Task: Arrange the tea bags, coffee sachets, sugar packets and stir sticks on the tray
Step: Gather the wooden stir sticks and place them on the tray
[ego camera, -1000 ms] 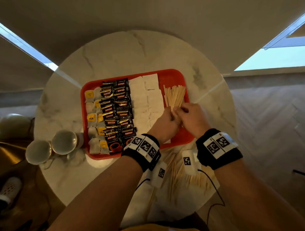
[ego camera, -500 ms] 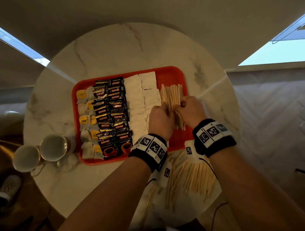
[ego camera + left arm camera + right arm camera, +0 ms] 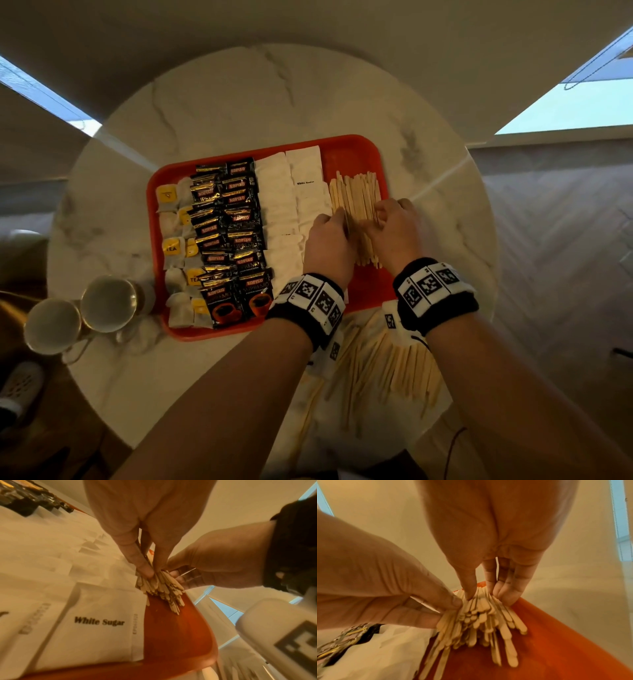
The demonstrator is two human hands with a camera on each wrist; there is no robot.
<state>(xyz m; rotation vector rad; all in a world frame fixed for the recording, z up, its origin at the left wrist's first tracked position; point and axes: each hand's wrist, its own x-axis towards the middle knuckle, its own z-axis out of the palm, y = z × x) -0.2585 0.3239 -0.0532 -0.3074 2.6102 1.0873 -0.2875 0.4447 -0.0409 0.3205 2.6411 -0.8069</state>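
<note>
Wooden stir sticks (image 3: 359,205): now pressed into one tight bundle at the tray's (image 3: 363,150) right side
Left hand (image 3: 327,240): fingers pinch the bundle
Right hand (image 3: 394,229): fingers pinch it too
Bench (image 3: 239,96): more sticks (image 3: 394,366) wait near

Both forearms reach forward side by side, each wrist wearing a black band. The left hand (image 3: 329,240) and right hand (image 3: 394,233) face each other, fingers pointing down, thumbs and fingertips (image 3: 503,595) pinching inward, nearly touching.
</note>
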